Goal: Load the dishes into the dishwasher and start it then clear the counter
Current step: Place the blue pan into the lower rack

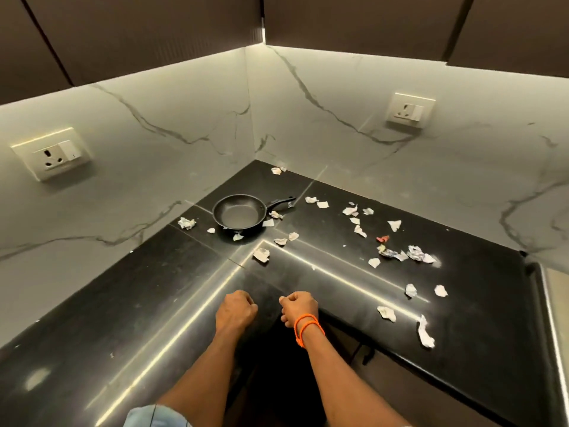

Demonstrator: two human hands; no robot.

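Observation:
A small black frying pan (238, 214) sits empty near the inner corner of the black L-shaped counter (154, 303), its handle pointing right. Several crumpled paper scraps (414, 253) lie scattered around the pan and across the right arm of the counter. My left hand (235, 311) is curled into a loose fist above the counter's front edge, holding nothing that I can see. Beside it, a short gap away, my right hand (299, 307) is also curled shut, with orange bands on its wrist. Both hands are well short of the pan.
White marble-look walls meet in the corner behind the counter, each with a socket: a left socket (52, 155) and a right socket (411, 110). Dark upper cabinets (147, 29) hang overhead. A steel edge (554, 303) shows at far right. A dark cabinet front (385, 380) lies below the counter.

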